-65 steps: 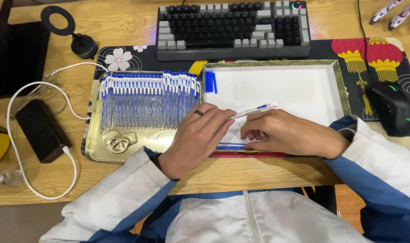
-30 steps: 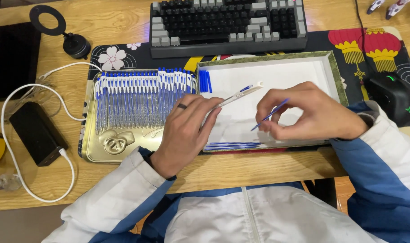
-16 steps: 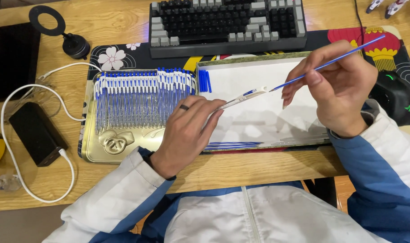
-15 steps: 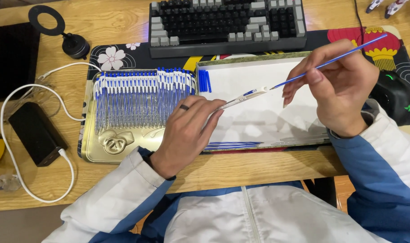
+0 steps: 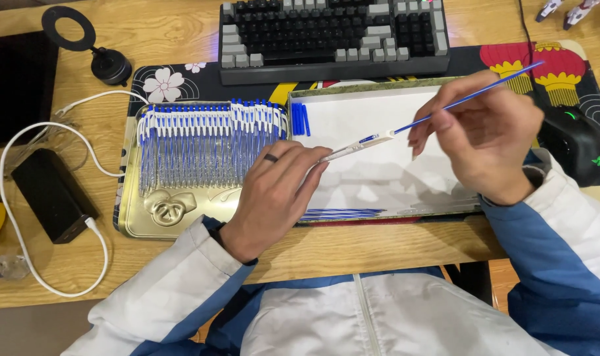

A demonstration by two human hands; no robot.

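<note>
on the wooden worktop (image 5: 379,247), a dark patterned mat (image 5: 181,79) carries two trays side by side, likely to keep loose parts from rolling off. the white-lined tray (image 5: 352,112) on the right sits under both hands as a bare working area; a few blue refills (image 5: 342,213) lie along its near edge and some blue caps (image 5: 300,118) stand at its far left corner. the gold tray (image 5: 155,221) on the left holds a tidy row of pens (image 5: 207,142), white and blue, laid parallel so they pack close. beyond the trays is a black keyboard (image 5: 333,33), and a black mouse (image 5: 573,142) rests just right of the white tray.

the left hand (image 5: 273,191) is closed around a clear pen barrel (image 5: 356,146), angled up and to the right to present its open end. the right hand (image 5: 487,135) pinches a thin blue refill (image 5: 468,97) between its fingertips, its tip at the barrel's mouth, the two in one line over the white tray.

nothing lies between the hands. at far left, well apart, are a black power brick (image 5: 49,194) with a white cable (image 5: 23,138) and a small round stand (image 5: 109,62).
</note>
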